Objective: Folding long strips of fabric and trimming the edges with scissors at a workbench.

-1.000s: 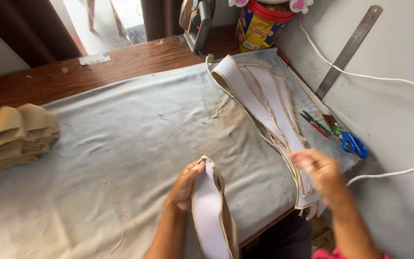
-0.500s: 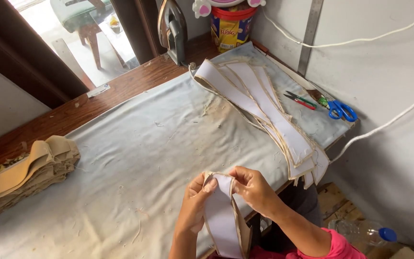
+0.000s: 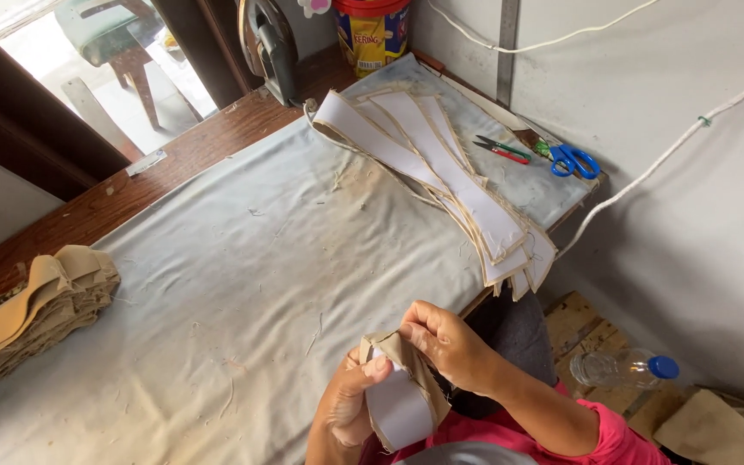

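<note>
the tan-and-white fabric strip (image 3: 399,387) is being held just above the near edge of the surface (image 3: 243,284), bent double, its long axis running from the fold at top down toward the person. the left hand (image 3: 348,403) is pinching its side with the thumb, and the right hand (image 3: 449,343) is pinching the folded top edge. judging by this, the folding step is in hand, and the next move calls for keeping the edges aligned.

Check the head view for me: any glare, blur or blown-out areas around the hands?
Head view: soft, even daylight; both hands, left hand and right hand, look sharp on the folded strip; the doorway at top left is overexposed; no glare on the table cloth.
</note>
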